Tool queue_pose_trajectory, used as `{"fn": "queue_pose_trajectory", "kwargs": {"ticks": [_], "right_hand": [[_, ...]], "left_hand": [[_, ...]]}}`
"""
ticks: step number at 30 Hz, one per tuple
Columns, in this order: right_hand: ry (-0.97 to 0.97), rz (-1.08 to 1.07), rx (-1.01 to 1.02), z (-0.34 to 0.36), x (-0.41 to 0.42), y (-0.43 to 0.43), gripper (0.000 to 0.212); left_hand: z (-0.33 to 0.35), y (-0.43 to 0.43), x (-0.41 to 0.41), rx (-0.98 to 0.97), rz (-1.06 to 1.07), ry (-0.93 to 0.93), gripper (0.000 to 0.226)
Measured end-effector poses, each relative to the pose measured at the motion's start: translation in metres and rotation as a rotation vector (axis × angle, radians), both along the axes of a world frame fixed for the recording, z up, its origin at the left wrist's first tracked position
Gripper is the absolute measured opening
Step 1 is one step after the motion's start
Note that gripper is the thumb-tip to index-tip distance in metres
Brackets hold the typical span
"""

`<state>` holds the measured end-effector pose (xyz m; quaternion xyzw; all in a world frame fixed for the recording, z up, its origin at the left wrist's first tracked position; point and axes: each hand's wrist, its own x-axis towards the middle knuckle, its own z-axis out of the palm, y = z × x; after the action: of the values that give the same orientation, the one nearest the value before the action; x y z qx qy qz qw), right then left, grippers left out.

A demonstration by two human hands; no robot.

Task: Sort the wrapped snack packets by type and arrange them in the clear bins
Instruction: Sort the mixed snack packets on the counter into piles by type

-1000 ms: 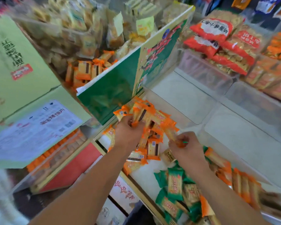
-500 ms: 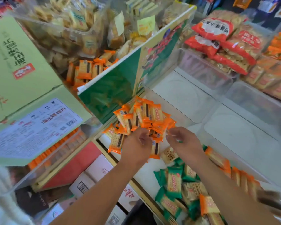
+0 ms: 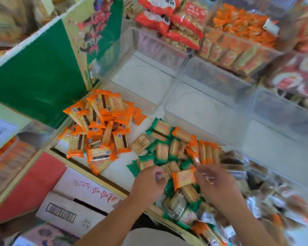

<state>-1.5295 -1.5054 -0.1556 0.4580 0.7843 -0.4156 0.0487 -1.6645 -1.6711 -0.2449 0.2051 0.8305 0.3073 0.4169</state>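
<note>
Orange packets (image 3: pixel 103 125) are heaped just beside the green box (image 3: pixel 37 71), with green packets (image 3: pixel 161 152) scattered to their right. A single packet (image 3: pixel 183 178), orange, is pinched at its edge by the right hand (image 3: pixel 219 185) above the green ones; the left hand (image 3: pixel 148 182) is curled just beside it, but a grip cannot be told.

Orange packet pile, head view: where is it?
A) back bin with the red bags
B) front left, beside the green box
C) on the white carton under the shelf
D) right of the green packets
B: the orange packet pile lies at the front left beside the green box, left of the green packets; the red bags are further back.
</note>
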Motion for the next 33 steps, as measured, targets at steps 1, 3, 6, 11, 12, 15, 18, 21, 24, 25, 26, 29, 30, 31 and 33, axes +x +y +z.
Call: {"fn": "queue_pose_trajectory", "kwargs": {"ticks": [1,3,6,11,12,15,18,21,24,25,26,29,30,31,33], "right_hand": [[0.0,-0.032,0.011,0.001,0.009,0.001,0.01],[-0.007,-0.1,0.039,0.001,0.023,0.005,0.01],[-0.032,-0.131,0.119,-0.002,0.025,0.02,0.016],[-0.106,0.112,0.321,-0.013,0.007,0.045,0.036],[-0.138,0.155,0.342,-0.017,0.004,0.05,0.04],[-0.3,0.224,0.298,-0.028,-0.012,0.064,0.05],[-0.417,0.214,0.232,-0.046,-0.029,0.077,0.053],[-0.478,0.151,0.202,-0.063,-0.043,0.086,0.051],[-0.455,0.072,0.113,-0.066,-0.048,0.092,0.044],[-0.413,0.043,0.06,-0.064,-0.048,0.094,0.041],[-0.356,0.013,0.013,-0.064,-0.046,0.095,0.04],[-0.264,-0.026,-0.055,-0.059,-0.04,0.099,0.041],[-0.234,-0.024,-0.051,-0.057,-0.039,0.1,0.038],[-0.232,-0.023,-0.042,-0.056,-0.038,0.1,0.034],[-0.253,-0.028,-0.019,-0.058,-0.037,0.101,0.022]], "left_hand": [[0.003,0.008,0.003,0.04,-0.029,-0.004,0.035],[0.013,0.032,0.003,0.127,-0.062,0.004,0.039],[0.018,0.081,-0.005,0.2,-0.037,0.089,0.025],[0.002,0.132,-0.037,0.093,-0.183,0.31,0.056],[-0.001,0.135,-0.043,0.058,-0.23,0.308,0.058],[-0.01,0.14,-0.055,0.033,-0.233,0.278,0.05],[-0.014,0.147,-0.06,0.024,-0.107,0.253,0.054],[-0.012,0.155,-0.063,-0.047,0.02,0.042,0.05],[-0.007,0.156,-0.062,-0.065,0.048,-0.038,0.041],[-0.006,0.154,-0.059,-0.065,0.058,-0.06,0.038],[-0.006,0.152,-0.055,-0.064,0.074,-0.089,0.036],[-0.006,0.144,-0.037,-0.029,0.196,-0.264,0.038],[-0.004,0.143,-0.032,-0.026,0.229,-0.297,0.038],[-0.003,0.143,-0.028,-0.033,0.255,-0.333,0.037],[-0.001,0.144,-0.02,-0.032,0.321,-0.422,0.031]]}}
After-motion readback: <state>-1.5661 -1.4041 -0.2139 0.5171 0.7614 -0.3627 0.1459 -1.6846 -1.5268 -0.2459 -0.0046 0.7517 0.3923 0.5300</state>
